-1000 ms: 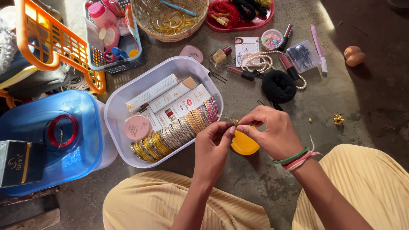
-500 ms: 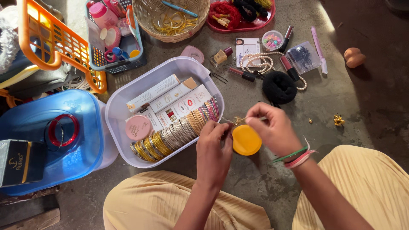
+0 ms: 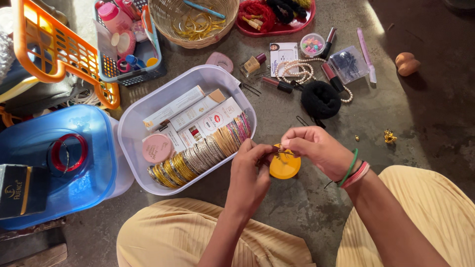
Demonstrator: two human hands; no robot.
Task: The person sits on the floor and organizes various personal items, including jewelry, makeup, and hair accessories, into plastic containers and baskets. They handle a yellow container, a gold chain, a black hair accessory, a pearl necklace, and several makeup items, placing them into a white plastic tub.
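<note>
Head view: left hand [image 3: 250,173] and right hand [image 3: 316,148] together, fingertips pinched on small gold ornament [image 3: 281,154] above yellow disc [image 3: 285,168]; probably light, thin, easily bent, best gripped at its ends.

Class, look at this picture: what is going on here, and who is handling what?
A person sits on the floor among cosmetics and jewellery. Both hands, the left hand and the right hand, meet over a round yellow lid and pinch a small gold trinket between their fingertips. Beside them a white tub holds a row of bangles and small boxes.
</note>
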